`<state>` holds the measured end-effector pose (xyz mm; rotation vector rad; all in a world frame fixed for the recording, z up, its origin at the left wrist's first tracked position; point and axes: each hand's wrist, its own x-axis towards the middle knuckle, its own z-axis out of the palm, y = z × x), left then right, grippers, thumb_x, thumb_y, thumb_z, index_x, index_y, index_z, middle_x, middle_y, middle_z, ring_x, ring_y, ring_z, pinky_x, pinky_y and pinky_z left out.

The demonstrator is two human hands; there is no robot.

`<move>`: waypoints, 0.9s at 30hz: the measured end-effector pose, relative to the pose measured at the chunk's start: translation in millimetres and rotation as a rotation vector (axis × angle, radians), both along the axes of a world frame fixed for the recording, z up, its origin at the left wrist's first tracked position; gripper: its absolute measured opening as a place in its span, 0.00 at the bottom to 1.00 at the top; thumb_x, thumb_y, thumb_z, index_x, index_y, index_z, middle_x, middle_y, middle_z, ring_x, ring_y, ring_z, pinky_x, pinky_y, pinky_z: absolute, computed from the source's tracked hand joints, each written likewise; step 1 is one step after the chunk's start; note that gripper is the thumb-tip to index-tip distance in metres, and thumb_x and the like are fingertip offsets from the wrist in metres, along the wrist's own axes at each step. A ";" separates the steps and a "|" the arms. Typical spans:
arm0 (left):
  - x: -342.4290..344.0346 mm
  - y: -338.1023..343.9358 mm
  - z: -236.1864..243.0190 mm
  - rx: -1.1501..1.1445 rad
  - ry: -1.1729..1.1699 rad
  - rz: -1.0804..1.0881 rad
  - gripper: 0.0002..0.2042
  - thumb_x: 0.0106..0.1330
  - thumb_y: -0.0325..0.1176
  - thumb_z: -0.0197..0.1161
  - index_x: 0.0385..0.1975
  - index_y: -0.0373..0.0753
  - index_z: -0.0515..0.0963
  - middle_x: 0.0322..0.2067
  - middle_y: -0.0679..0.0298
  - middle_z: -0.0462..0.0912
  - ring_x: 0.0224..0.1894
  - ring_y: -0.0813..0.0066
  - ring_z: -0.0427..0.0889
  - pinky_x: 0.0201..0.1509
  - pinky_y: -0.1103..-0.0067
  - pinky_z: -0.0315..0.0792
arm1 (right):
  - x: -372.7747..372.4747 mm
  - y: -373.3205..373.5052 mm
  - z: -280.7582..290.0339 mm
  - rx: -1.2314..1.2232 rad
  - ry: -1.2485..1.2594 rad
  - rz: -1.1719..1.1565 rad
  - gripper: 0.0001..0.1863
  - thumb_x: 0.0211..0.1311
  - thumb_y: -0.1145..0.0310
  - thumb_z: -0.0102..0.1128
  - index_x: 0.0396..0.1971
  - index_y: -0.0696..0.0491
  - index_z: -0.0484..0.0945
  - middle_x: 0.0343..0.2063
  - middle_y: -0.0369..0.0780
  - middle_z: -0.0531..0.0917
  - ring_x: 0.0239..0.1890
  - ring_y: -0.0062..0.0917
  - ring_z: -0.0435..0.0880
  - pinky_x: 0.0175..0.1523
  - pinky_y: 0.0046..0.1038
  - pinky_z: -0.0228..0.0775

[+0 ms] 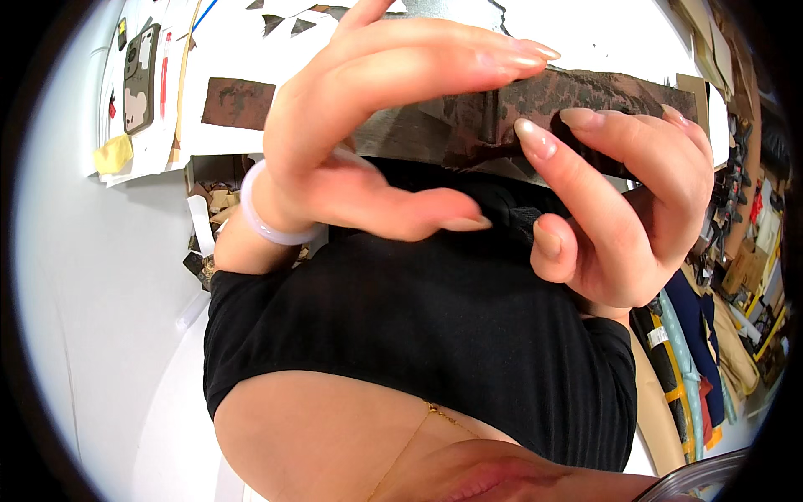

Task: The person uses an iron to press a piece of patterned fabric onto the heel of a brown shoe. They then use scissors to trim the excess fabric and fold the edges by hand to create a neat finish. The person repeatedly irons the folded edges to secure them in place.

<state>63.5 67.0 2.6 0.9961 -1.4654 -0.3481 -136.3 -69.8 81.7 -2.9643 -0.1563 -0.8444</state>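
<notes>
My left hand [376, 109], with a pale bracelet [280, 226] at the wrist, is raised in front of the table edge. Its fingers are stretched out and the thumb stands well apart from them, with nothing between. To the right, my right hand [631, 205] has loosely bent fingers, the thumb apart from the index finger; no object shows in it. Behind both hands lies a strip of dark brown mottled sheet material [615, 92], with a fold or seam in it. Fingertips of both hands overlap the strip in view; whether they touch it I cannot tell.
A small brown rectangle [238, 103] of similar material lies on the white tabletop. Dark triangular scraps [303, 28] are farther back. A phone [140, 79], a red pen [165, 75] and a yellow crumpled piece [113, 155] sit at left. Fabric rolls [690, 351] stand at right.
</notes>
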 end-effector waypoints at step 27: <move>-42.8 2.9 -22.5 -0.082 0.476 0.081 0.29 0.53 0.17 0.76 0.56 0.28 0.75 0.50 0.54 0.86 0.58 0.63 0.84 0.79 0.58 0.54 | 39.3 -122.7 66.2 0.428 -0.236 -0.106 0.25 0.80 0.57 0.46 0.57 0.63 0.80 0.54 0.49 0.84 0.59 0.37 0.83 0.67 0.31 0.70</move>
